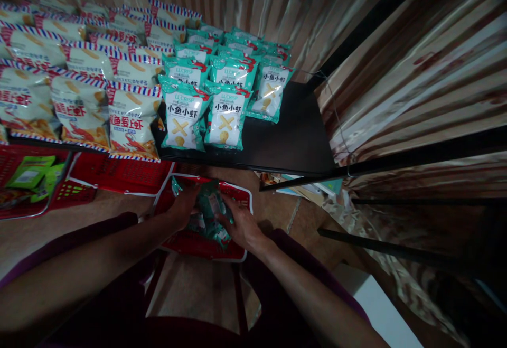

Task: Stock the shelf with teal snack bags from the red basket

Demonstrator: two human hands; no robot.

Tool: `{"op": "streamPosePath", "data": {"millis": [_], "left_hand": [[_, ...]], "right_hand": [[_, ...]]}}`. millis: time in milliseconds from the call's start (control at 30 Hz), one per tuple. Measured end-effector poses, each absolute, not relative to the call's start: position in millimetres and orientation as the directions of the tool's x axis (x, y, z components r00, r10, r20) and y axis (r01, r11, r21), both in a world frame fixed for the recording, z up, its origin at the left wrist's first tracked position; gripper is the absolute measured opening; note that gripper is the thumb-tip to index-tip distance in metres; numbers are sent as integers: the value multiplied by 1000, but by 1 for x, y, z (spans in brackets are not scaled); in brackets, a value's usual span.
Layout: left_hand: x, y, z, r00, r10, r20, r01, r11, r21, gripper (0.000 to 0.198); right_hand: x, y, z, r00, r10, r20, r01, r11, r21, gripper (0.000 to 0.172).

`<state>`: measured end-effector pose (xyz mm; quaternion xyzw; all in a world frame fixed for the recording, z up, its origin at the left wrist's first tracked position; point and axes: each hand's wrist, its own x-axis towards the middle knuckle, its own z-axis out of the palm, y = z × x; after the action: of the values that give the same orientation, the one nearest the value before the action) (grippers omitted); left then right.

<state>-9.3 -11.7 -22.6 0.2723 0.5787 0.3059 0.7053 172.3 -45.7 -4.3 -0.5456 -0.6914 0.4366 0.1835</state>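
My right hand (pixel 241 222) grips a green bag (pixel 210 200) in the basket (pixel 229 257); my left hand's (pixel 186 204) grip, I can't tell. Just beyond, a shelf (pixel 295 139) carries packs (pixel 132 121).

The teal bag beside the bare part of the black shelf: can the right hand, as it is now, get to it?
Probably yes: the right hand must leave the red basket and rise above the black shelf, but nothing stands before the teal bag.

Teal bags (pixel 225 118) read "LL'CRISP", "小鱼小虾".
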Motion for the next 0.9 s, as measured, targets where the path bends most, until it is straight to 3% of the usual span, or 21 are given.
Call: {"op": "streamPosePath", "data": {"millis": [200,433,700,900], "left_hand": [[4,-10,0,120,609,-784,-126,792,597,42],[8,-7,1,150,644,-751,-210,762,612,40],[5,-9,1,272,685,-676,-227,729,646,44],[-3,-8,-3,298,727,-618,-197,681,706,36]], "right_hand": [[176,-44,-6,-309,821,-479,477,-302,-825,68],[183,-40,-15,-260,814,-519,373,-411,-832,72],[182,-41,-14,-161,774,-613,277,-560,-781,57],[180,-37,-2,-111,659,-744,-2,-749,-663,50]]}}
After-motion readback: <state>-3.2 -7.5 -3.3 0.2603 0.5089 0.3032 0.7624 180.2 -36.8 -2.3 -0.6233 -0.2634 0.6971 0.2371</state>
